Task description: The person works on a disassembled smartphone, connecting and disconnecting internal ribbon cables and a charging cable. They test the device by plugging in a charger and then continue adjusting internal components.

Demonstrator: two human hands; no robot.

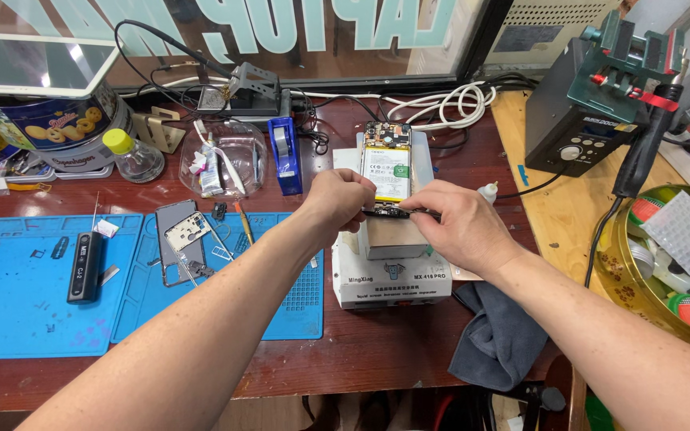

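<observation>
An opened phone [386,164] with its battery and circuit board exposed lies on a white heating plate machine [391,275]. My left hand [337,199] rests against the phone's lower left edge with its fingers curled on it. My right hand [457,223] pinches a thin dark tool [397,213], probably tweezers, held across the phone's bottom end. Both hands meet at that lower edge and hide it.
Blue work mats [33,311] on the left carry a phone back frame [181,239], small parts and a black tool [85,267]. A grey cloth [497,335] lies at front right. A soldering station [584,120], a tin of tape rolls [664,271], a cookie tin [49,120], a bottle [133,156] and cables ring the area.
</observation>
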